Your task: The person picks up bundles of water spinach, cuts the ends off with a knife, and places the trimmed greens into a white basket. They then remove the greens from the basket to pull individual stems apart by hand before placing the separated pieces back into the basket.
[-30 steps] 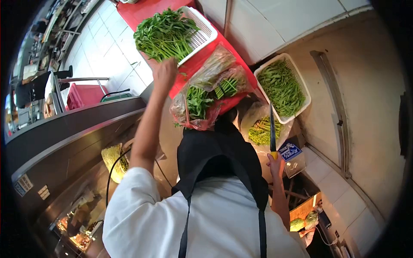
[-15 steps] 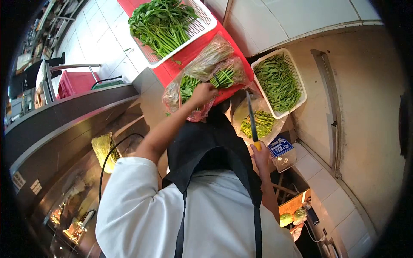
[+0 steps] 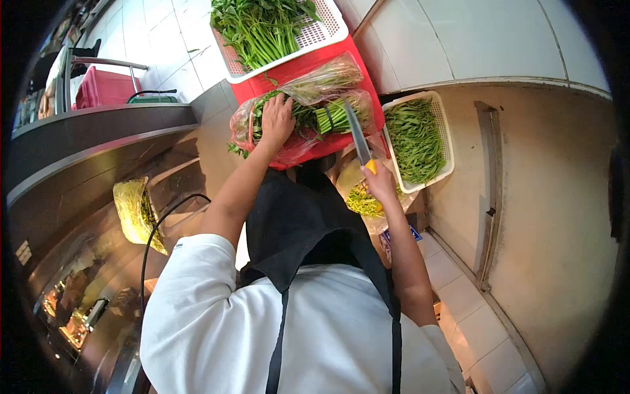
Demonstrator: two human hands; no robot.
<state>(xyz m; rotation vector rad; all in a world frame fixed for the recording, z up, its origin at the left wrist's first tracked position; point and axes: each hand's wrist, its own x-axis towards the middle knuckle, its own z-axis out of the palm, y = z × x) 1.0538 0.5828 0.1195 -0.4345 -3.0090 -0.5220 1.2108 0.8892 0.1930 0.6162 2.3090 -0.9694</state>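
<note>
My left hand (image 3: 278, 121) rests over the leafy end of a bunch of greens, its fingers curled down onto the leaves. Black tape binds the cut stems (image 3: 333, 117) of this bunch, which lies on an opened clear plastic bag (image 3: 244, 125). In my right hand (image 3: 380, 182) is a knife (image 3: 357, 134) with a yellow handle. Its blade points away from me, its tip beside the stem ends; whether it touches them I cannot tell. Another plastic-wrapped bunch (image 3: 325, 79) lies just beyond. Everything here is on a red table (image 3: 364, 62).
A white basket of long-stemmed greens (image 3: 262, 29) stands at the table's far end. To the right is a basket of cut greens (image 3: 417, 141). Below the knife, a plastic bag holds cut stems (image 3: 364, 200). A yellow bag (image 3: 138, 213) lies at left.
My left hand has moved left from near the taped stems onto the leaves. My right hand has brought the knife forward and left, up to the stem ends. The camera view has shifted somewhat.
</note>
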